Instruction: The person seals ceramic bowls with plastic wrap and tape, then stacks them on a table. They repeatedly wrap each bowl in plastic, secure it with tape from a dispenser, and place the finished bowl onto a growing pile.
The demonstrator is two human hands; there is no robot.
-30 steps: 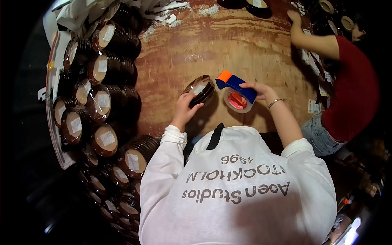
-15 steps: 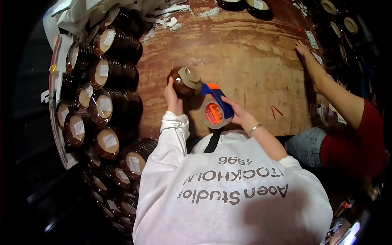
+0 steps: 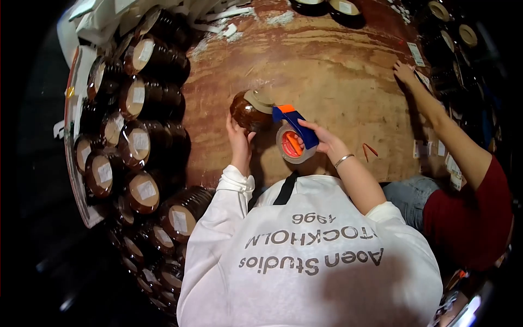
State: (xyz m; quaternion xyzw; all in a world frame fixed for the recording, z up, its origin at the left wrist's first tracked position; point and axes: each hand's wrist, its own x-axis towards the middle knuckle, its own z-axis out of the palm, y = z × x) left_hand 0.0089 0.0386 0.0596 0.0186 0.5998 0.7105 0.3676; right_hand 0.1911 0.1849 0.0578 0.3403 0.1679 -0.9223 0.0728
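My left hand point(image 3: 239, 140) supports a glossy brown bowl point(image 3: 245, 113) from its near left side, thumb and fingers spread along the underside. A tan cardboard disc point(image 3: 260, 101) covers the bowl's upper right face. My right hand point(image 3: 322, 139) grips a blue and orange tape dispenser point(image 3: 297, 128) carrying a wide roll of clear tape point(image 3: 287, 155). Its orange-tipped head is right at the edge of the disc. Both hands are over the wooden table point(image 3: 327, 76), close to my body.
Stacks of brown bowls point(image 3: 143, 143) with labelled cardboard ends line the left side. White foam pieces point(image 3: 231, 28) lie at the back left. At right, a co-worker's hand point(image 3: 404, 72) reaches near labels point(image 3: 416, 54). A thin red V-shaped item point(image 3: 370, 151) lies near the front edge.
The bowl has turned and shifted slightly right in my left hand. My right hand and the tape dispenser have also moved a little right.
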